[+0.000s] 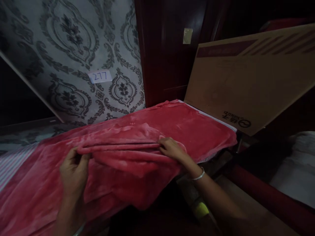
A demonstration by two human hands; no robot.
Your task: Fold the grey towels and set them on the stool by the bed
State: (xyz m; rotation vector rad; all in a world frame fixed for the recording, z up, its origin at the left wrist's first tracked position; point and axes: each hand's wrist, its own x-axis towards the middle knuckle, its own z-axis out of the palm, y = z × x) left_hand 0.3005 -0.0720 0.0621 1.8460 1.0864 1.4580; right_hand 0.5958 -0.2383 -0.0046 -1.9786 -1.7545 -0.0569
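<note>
Both hands are gathering the red blanket (137,144), which is lying below the papered wall (73,49). The left hand (73,172) is pinching a fold closed; the right hand (172,149) is clamping the same ridge nearer the cardboard box (246,82), keeping layers aligned.

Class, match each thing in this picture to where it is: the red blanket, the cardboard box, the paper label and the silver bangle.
Things
1. red blanket
2. cardboard box
3. paper label marked 277
4. silver bangle

Places
A. on the patterned wallpaper
B. around the right wrist
C. gripped by the left hand and the right hand
D. tilted, beyond the blanket on the right

Pairs: 1-C, 2-D, 3-A, 4-B.
</note>
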